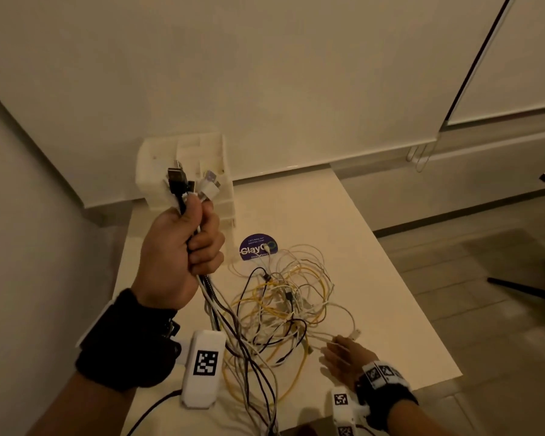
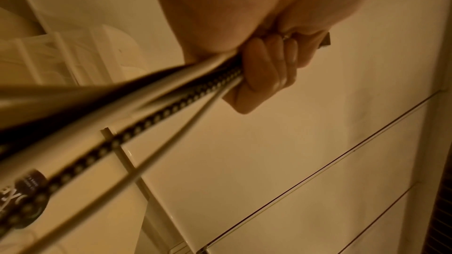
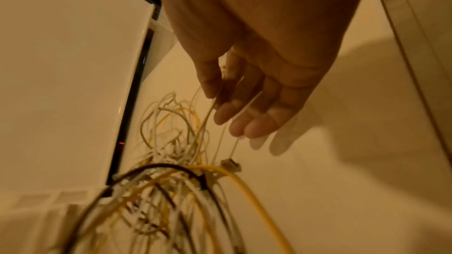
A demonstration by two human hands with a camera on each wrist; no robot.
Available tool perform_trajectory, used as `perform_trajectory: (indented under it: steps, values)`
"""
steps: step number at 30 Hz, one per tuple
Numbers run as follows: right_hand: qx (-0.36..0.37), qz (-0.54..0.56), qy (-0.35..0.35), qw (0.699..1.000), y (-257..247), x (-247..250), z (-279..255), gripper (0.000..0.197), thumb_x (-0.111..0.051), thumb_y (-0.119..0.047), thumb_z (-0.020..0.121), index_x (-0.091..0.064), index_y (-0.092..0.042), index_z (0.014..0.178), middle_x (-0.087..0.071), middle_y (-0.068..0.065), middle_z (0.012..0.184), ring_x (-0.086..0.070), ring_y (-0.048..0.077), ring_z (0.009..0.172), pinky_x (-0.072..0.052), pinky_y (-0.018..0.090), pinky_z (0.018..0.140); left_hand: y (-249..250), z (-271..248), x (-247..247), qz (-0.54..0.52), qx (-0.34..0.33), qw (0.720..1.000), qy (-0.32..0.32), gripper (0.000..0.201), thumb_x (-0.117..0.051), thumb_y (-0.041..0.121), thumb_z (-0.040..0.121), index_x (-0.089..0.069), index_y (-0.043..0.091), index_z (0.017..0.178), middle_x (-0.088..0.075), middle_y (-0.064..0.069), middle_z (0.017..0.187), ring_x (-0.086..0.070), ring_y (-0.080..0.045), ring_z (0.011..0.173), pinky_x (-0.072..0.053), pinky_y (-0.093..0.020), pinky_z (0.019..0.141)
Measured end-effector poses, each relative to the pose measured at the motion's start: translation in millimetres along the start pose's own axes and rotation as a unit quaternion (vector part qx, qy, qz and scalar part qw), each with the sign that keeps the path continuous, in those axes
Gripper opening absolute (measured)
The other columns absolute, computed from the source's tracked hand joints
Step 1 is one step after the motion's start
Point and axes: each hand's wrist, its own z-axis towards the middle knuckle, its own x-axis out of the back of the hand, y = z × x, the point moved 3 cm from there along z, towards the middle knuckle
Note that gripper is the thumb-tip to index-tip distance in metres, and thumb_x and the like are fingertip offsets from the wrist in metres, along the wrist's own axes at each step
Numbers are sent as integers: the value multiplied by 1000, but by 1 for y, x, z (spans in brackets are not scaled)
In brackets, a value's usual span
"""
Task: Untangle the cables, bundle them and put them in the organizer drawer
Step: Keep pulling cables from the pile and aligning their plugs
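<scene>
My left hand [image 1: 186, 243] is raised above the table and grips a bunch of cables in its fist. Black and white USB plugs [image 1: 186, 184] stick out above the fist. In the left wrist view the curled fingers [image 2: 269, 69] close round black, white and braided cables [image 2: 146, 111]. These cables hang down into a tangle [image 1: 283, 303] of white, yellow and black cables on the table. My right hand [image 1: 343, 357] is low at the tangle's right edge. Its thumb and straight fingers [image 3: 244, 119] lightly pinch a thin white cable [image 3: 208, 119]. The white organizer [image 1: 183, 158] stands at the back left.
The white table [image 1: 375, 278] has a round purple sticker [image 1: 258, 247] behind the tangle. A loose plug [image 3: 229, 164] lies near my right hand. The table's front and right edges are close, with tiled floor and dark stand legs [image 1: 535, 287] to the right.
</scene>
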Motion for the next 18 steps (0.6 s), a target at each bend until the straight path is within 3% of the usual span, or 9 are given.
perform_trajectory:
  steps: [2,5,8,11,13,16,18]
  values:
    - [32,9,6,999,-8,-3,-14,31,-60,-27,93,-66,2,85,-71,22,80,-64,37,80,-55,47,71,-3,3,1,9,-1,1000,0,33,-39,41,97,-44,17,75,-26,5,53,-21,-5,39,-14,-19,36]
    - [168,-1,-14,986,-29,-10,-39,33,-53,-27,97,-66,4,99,-69,24,104,-64,37,93,-53,45,80,-6,8,2,18,-5,1000,3,42,-56,50,88,-36,17,71,-25,4,56,-22,-6,41,-20,-17,37]
    - [320,-46,-70,944,-50,-33,-80,35,-43,-22,101,-66,5,101,-70,23,103,-64,37,103,-48,46,90,-10,13,0,37,-6,999,28,44,-56,52,85,-34,18,70,-26,3,58,-23,-7,42,-24,-17,37]
    - [464,-126,-120,868,-69,-76,-130,33,-40,-20,101,-60,5,91,-68,20,89,-67,35,93,-52,44,88,-14,17,-4,64,-7,997,52,40,-49,50,87,-33,17,70,-25,1,59,-24,-8,41,-27,-18,37]
    - [549,-180,-154,802,-74,-108,-159,30,-41,-21,98,-56,3,86,-60,19,76,-66,32,74,-55,36,75,-17,19,-6,83,-9,995,55,38,-47,47,89,-34,15,72,-22,-2,60,-21,-10,40,-23,-19,37]
    - [618,-241,-179,726,-74,-153,-189,25,-48,-29,93,-63,-10,86,-58,5,66,-53,15,51,-45,21,54,-20,22,-9,114,-16,992,51,36,-54,43,88,-35,15,75,-12,-11,66,-12,-12,42,-13,-20,37]
    - [639,-261,-184,700,-74,-179,-199,22,-53,-33,93,-68,-17,89,-62,-4,73,-50,6,50,-41,19,52,-22,22,-8,115,-16,992,48,39,-58,47,85,-38,15,75,-13,-12,66,-13,-11,41,-13,-20,38]
